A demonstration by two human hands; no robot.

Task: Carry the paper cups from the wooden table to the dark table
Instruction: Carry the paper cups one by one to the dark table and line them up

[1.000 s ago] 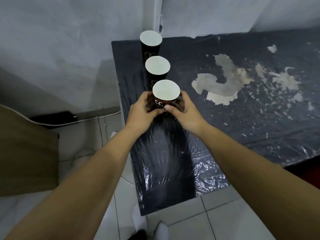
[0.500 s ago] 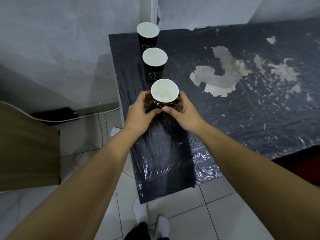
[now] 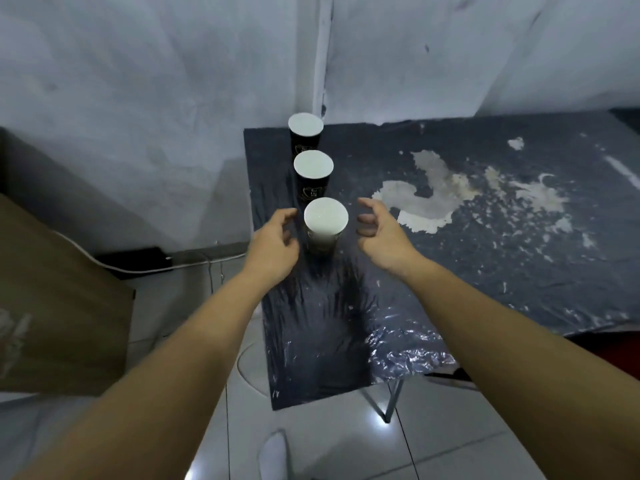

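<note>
Cups line the table's (image 3: 450, 271) left edge; nearest cup (image 3: 325, 226) stands free between left hand (image 3: 273, 244) and right hand (image 3: 384, 233), both loosely open and empty, likely to leave it undisturbed.

Three upright dark paper cups stand in a row along the left edge of the dark plastic-covered bench (image 3: 485, 271): the nearest cup (image 3: 325, 226), the middle cup (image 3: 313, 174) behind it, the farthest cup (image 3: 305, 131) by the wall. The left hand (image 3: 273, 242) is just left of the nearest cup, the right hand (image 3: 379, 233) just right, neither touching it. A brown cardboard box (image 3: 59, 306) stands on the floor, left of the bench.
</note>
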